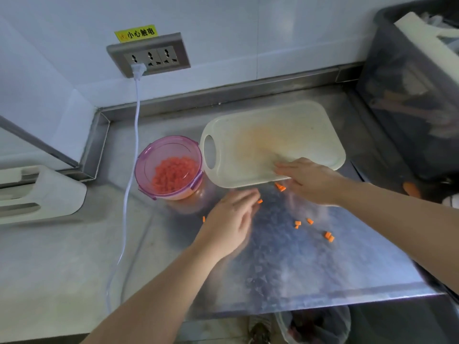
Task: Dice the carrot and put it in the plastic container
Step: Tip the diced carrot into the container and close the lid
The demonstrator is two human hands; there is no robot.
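One round pink container is standing on the steel bench, touching or just beside the handle end of one pale board. The container is holding a heap of diced carrot, too many pieces to count. About nine loose dice are lying scattered on the bench in front of the board. Two or three are sitting at its near edge, one by the left fingertips and one beside the left wrist. Three are lying in the middle and two farther right. The right hand is lying flat with its fingers straight and close together, pressing on the board's near edge. The left hand is hovering low over the bench with its fingers loosely extended and gripping nothing. Blur is hiding whether its tips are touching the nearest die. On the wall one socket plate is showing three outlets, with one white plug sitting in the leftmost. One cable is hanging from the plug and running down past the container. One yellow label is sitting above the plate. One dark bin is standing at the right end of the bench, and one white appliance is resting at the left.
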